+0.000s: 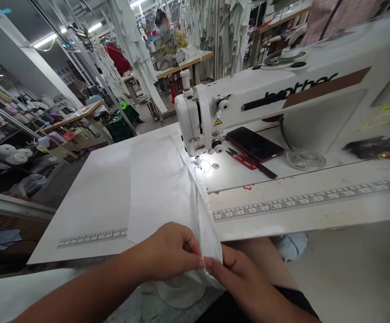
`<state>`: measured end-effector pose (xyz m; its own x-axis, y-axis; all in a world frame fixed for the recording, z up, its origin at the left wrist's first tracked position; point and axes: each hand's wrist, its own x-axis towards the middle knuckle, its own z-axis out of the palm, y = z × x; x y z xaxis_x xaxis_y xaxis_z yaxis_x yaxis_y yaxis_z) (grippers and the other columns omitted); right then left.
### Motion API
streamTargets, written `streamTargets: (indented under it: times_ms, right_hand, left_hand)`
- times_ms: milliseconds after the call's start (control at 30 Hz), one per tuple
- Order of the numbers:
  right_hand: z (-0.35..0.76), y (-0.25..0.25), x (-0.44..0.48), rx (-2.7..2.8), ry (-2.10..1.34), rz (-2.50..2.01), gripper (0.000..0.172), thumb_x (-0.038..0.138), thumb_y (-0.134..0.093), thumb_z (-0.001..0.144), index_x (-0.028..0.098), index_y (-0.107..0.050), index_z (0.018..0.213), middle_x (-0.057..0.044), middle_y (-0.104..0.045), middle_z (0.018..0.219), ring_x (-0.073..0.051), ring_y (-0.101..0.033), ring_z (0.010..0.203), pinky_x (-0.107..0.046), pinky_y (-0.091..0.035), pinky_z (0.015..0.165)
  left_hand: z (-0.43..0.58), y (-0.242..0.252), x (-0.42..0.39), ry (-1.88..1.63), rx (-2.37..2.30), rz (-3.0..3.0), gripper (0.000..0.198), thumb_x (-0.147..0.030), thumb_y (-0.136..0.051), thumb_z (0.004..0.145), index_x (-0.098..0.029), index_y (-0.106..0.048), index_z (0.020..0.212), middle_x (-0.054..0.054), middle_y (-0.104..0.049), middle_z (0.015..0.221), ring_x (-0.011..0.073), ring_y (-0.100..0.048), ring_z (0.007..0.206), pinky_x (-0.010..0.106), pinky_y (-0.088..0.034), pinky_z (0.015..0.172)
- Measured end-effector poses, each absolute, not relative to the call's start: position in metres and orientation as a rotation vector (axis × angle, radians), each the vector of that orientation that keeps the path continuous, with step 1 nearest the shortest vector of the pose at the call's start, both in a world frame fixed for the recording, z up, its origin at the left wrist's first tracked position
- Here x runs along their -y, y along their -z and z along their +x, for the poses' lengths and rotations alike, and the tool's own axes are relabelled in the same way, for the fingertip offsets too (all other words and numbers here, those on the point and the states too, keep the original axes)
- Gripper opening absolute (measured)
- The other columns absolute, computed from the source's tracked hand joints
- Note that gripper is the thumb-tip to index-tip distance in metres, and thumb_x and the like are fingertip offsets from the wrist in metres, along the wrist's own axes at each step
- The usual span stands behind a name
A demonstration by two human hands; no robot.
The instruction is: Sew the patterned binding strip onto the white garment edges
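My left hand (pixel 168 251) and my right hand (pixel 235 280) pinch the folded edge of a white cloth (pixel 158 197) at the front of the sewing table (pixel 299 215), their fingertips nearly meeting. The cloth runs away from my hands and passes under the presser foot (pixel 197 161) of a white Brother sewing machine (pixel 249 98). A bright light falls on the needle area. More of the cloth hangs over the table's front edge below my hands.
A dark phone (pixel 253 143), red thread snips (pixel 240 158) and a clear round lid (pixel 305 159) lie to the right of the needle. Measuring tapes (pixel 302 202) are stuck along the table. Shelves of fabric rolls stand at the left, and other sewing tables stand behind, with a person at the far one.
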<state>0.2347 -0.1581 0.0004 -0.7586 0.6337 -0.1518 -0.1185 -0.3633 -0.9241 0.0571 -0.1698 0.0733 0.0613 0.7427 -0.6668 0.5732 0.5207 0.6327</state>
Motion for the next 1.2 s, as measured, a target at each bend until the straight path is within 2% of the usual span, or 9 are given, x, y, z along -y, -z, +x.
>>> streamTargets:
  times_ms: [233, 400, 500, 600, 700, 800, 967, 1100, 1200]
  right_hand:
    - [0.238, -0.001, 0.153, 1.529, -2.099, -0.59, 0.031, 0.043, -0.053, 0.093, 0.023, -0.068, 0.11, -0.005, -0.068, 0.102, -0.026, -0.059, 0.099, -0.037, -0.043, 0.088]
    - [0.242, -0.007, 0.154, 1.603, -1.969, -0.706, 0.028, 0.046, -0.052, 0.092, 0.022, -0.067, 0.095, -0.005, -0.069, 0.091, -0.026, -0.061, 0.087, -0.036, -0.048, 0.077]
    - [0.247, -0.012, 0.157, 1.802, -1.647, -0.772, 0.021, 0.039, -0.052, 0.092, 0.022, -0.064, 0.089, -0.006, -0.067, 0.088, -0.023, -0.061, 0.078, -0.034, -0.05, 0.072]
    - [0.258, -0.012, 0.15, 2.059, -1.147, -0.805, 0.01, 0.028, -0.055, 0.088, 0.023, -0.063, 0.084, -0.007, -0.068, 0.084, -0.024, -0.062, 0.077, -0.033, -0.05, 0.068]
    - [0.268, -0.008, 0.127, 2.205, -0.731, -0.955, 0.013, 0.022, -0.051, 0.082, 0.023, -0.063, 0.088, -0.008, -0.068, 0.081, -0.025, -0.063, 0.07, -0.035, -0.047, 0.061]
    - [0.271, -0.003, 0.099, 2.072, -0.564, -1.293, 0.019, 0.024, -0.049, 0.078, 0.023, -0.06, 0.092, -0.005, -0.066, 0.069, -0.026, -0.062, 0.058, -0.036, -0.043, 0.053]
    - [0.264, 0.003, 0.096, 1.984, -0.588, -1.265, 0.024, 0.026, -0.05, 0.079, 0.023, -0.058, 0.101, -0.007, -0.07, 0.087, -0.025, -0.068, 0.075, -0.035, -0.05, 0.064]
    - [0.269, 0.01, 0.121, 1.908, -0.641, -1.083, 0.013, 0.026, -0.057, 0.083, 0.024, -0.053, 0.095, -0.005, -0.065, 0.08, -0.019, -0.061, 0.061, -0.03, -0.049, 0.056]
    - [0.274, 0.013, 0.133, 1.838, -0.642, -1.029, 0.018, 0.02, -0.063, 0.079, 0.025, -0.05, 0.091, -0.001, -0.059, 0.074, -0.016, -0.056, 0.057, -0.027, -0.047, 0.051]
  left_hand:
    - [0.051, -0.077, 0.14, -0.067, -1.376, 1.057, 0.01, -0.023, -0.072, 0.065, -0.017, -0.065, 0.063, -0.002, -0.061, 0.06, 0.0109, -0.054, 0.058, 0.023, -0.041, 0.057]
    - [0.066, -0.089, 0.128, -0.103, -1.583, 1.471, 0.008, -0.024, -0.071, 0.072, -0.018, -0.066, 0.069, -0.001, -0.065, 0.067, 0.0146, -0.057, 0.063, 0.026, -0.043, 0.057]
    - [0.083, -0.091, 0.117, -0.417, -1.453, 2.134, 0.006, -0.022, -0.063, 0.083, -0.017, -0.067, 0.082, 0.004, -0.07, 0.088, 0.0191, -0.062, 0.087, 0.033, -0.048, 0.081]
    - [0.098, -0.086, 0.106, -0.377, -1.058, 2.536, 0.015, -0.021, -0.055, 0.091, -0.016, -0.067, 0.084, 0.006, -0.072, 0.097, 0.0215, -0.061, 0.102, 0.042, -0.034, 0.106]
    - [0.101, -0.077, 0.102, -0.105, -1.121, 2.575, 0.031, -0.023, -0.044, 0.096, -0.016, -0.063, 0.072, 0.005, -0.069, 0.074, 0.0201, -0.064, 0.076, 0.043, -0.044, 0.093]
    - [0.095, -0.067, 0.108, -0.269, -1.279, 2.555, 0.035, -0.024, -0.038, 0.097, -0.016, -0.058, 0.07, 0.004, -0.063, 0.067, 0.018, -0.058, 0.066, 0.035, -0.048, 0.077]
    - [0.084, -0.063, 0.121, -0.632, -1.278, 2.419, 0.034, -0.026, -0.036, 0.097, -0.017, -0.058, 0.072, 0.004, -0.062, 0.068, 0.0171, -0.057, 0.068, 0.034, -0.045, 0.076]
    - [0.084, -0.069, 0.124, -0.627, -1.194, 2.315, 0.022, -0.028, -0.046, 0.097, -0.018, -0.065, 0.1, 0.004, -0.07, 0.091, 0.0188, -0.062, 0.087, 0.036, -0.042, 0.088]
    - [0.09, -0.078, 0.124, -0.6, -1.173, 2.356, 0.019, -0.028, -0.051, 0.095, -0.021, -0.068, 0.094, 0.003, -0.07, 0.088, 0.0187, -0.061, 0.086, 0.037, -0.039, 0.089]
